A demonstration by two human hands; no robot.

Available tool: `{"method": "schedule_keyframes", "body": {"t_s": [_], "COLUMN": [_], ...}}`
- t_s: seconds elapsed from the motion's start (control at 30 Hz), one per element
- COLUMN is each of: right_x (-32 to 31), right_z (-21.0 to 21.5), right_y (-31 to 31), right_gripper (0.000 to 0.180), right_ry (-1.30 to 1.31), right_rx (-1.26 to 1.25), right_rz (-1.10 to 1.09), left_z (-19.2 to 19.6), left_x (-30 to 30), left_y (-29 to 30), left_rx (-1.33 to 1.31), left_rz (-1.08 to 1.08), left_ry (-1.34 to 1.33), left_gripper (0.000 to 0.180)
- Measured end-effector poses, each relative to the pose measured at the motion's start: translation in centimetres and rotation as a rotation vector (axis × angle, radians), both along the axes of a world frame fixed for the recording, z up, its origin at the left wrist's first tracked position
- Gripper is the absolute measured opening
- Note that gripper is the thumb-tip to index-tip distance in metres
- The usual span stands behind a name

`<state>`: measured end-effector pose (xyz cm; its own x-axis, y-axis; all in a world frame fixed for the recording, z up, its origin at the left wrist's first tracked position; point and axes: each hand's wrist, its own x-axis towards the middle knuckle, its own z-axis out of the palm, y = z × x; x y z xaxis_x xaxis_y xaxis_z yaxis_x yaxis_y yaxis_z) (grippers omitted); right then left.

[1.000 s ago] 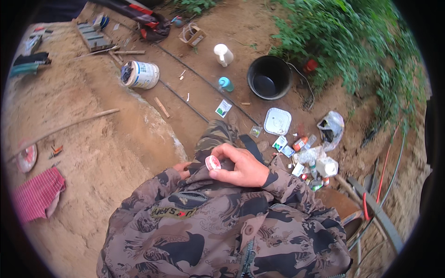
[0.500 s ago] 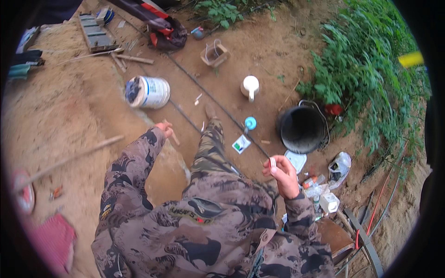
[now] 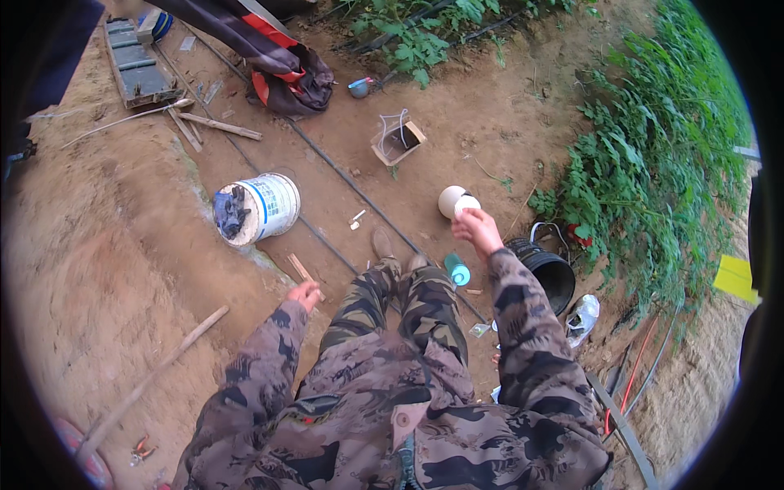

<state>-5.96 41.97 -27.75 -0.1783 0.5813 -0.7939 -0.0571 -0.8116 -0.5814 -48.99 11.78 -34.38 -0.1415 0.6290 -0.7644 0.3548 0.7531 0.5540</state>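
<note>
I stand on bare soil in camouflage clothing, my boots (image 3: 392, 249) by a black hose. My right hand (image 3: 476, 229) reaches forward, fingers closed on a small white object right beside a white round jug (image 3: 449, 198) on the ground. My left hand (image 3: 305, 294) hangs at my left side, loosely curled, with nothing visible in it. It is just above a short piece of wood (image 3: 299, 266). A teal bottle (image 3: 457, 269) lies under my right forearm.
A white bucket (image 3: 261, 208) lies on its side at the left with dark cloth inside. A black bucket (image 3: 549, 276) and a plastic bag (image 3: 581, 316) sit to the right. Black hoses (image 3: 343, 184) cross the soil. Green plants (image 3: 653, 163) line the right. A long stick (image 3: 155, 376) lies lower left.
My hands were together at my lap. The left dropped to my side, and the right stretched forward to the white jug. The view swung forward over the ground.
</note>
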Motion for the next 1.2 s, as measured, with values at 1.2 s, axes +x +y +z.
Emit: {"method": "schedule_keyframes", "body": {"t_s": [1.2], "right_x": [-18.9], "right_z": [10.7], "right_y": [11.6], "right_gripper": [0.049], "right_ry": [0.554], "right_rx": [-0.082], "right_rz": [0.066], "left_z": [15.3], "left_x": [3.7], "left_y": [28.0], "left_rx": [-0.397], "left_rz": [0.623], "left_ry": [-0.85], "left_gripper": [0.064]}}
